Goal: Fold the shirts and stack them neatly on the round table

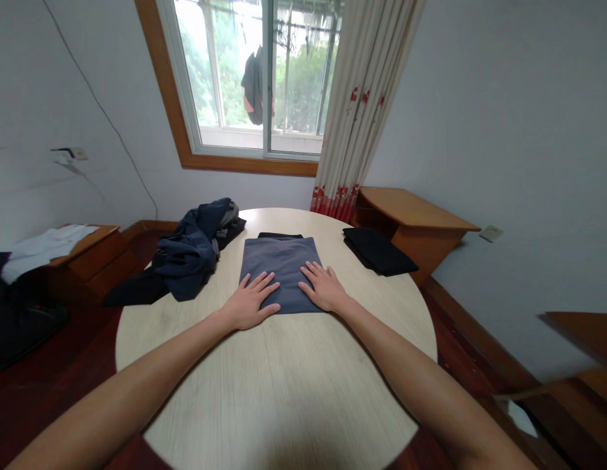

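Observation:
A dark grey-blue garment [279, 258], folded into a near square, lies flat on the round table [279, 372]. My left hand [249, 301] rests on its near left corner, fingers spread. On its near right side lies my right hand [324, 287], palm down with the fingers stretched out. Neither hand grips the cloth. A strip of black fabric [280, 235] shows just past the garment's far edge; whether it belongs to the same piece I cannot tell.
Crumpled dark clothes [193, 245] are heaped at the table's left, partly over its edge. Folded black clothing [379, 251] lies at the right edge. Beyond stand a wooden desk [416, 209] and a curtain [367, 98] beside the window. White cloth covers a low cabinet [100, 261].

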Motion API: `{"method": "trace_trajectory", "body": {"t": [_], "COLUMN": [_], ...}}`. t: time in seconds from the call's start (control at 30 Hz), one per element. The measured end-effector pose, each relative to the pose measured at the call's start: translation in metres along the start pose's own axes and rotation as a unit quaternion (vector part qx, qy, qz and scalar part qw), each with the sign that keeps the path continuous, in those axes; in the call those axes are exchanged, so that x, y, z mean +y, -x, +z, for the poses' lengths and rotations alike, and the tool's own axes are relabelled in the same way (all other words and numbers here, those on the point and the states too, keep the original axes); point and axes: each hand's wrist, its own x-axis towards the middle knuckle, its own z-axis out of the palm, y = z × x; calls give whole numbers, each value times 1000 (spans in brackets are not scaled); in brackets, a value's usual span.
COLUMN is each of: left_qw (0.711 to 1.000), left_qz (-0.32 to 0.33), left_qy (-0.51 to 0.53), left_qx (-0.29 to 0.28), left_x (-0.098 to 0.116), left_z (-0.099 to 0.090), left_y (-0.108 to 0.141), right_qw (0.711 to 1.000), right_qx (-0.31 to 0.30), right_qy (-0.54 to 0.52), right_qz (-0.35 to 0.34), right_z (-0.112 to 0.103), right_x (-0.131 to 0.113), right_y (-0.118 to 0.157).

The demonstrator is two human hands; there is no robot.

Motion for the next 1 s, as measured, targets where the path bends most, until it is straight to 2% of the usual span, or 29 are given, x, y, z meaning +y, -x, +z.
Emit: {"method": "trace_trajectory", "body": {"t": [0.2, 0.3, 0.4, 0.53, 0.63, 0.7, 0.87, 1.0], "left_qw": [996, 993, 991, 993, 994, 994, 993, 977], "left_qz": [-51, -69, -49, -10, 13, 25, 21, 6], "left_qy": [65, 97, 119, 119, 107, 99, 113, 205], "left_qx": [-39, -10, 24, 19, -15, -25, 20, 53], "left_x": [-59, -87, -102, -98, -88, -81, -71, -67], "left_z": [-17, -19, -20, -22, -26, -26, -23, -33], "left_y": [7, 6, 7, 10, 11, 10, 2, 6], "right_qw": [996, 994, 996, 990, 966, 955, 960, 949], "right_qx": [-27, -28, -19, -9, -44, -66, -9, 19], "right_qy": [-32, -46, -61, -140, -238, -268, -260, -306], "right_qz": [83, 92, 69, -25, -88, -111, -104, -80], "right_z": [2, 2, 2, 1, 0, -1, -10, -26], "right_x": [43, 62, 81, 97, 99, 95, 76, 67], "right_y": [-10, -12, -12, -8, -6, -6, -4, 5]}}
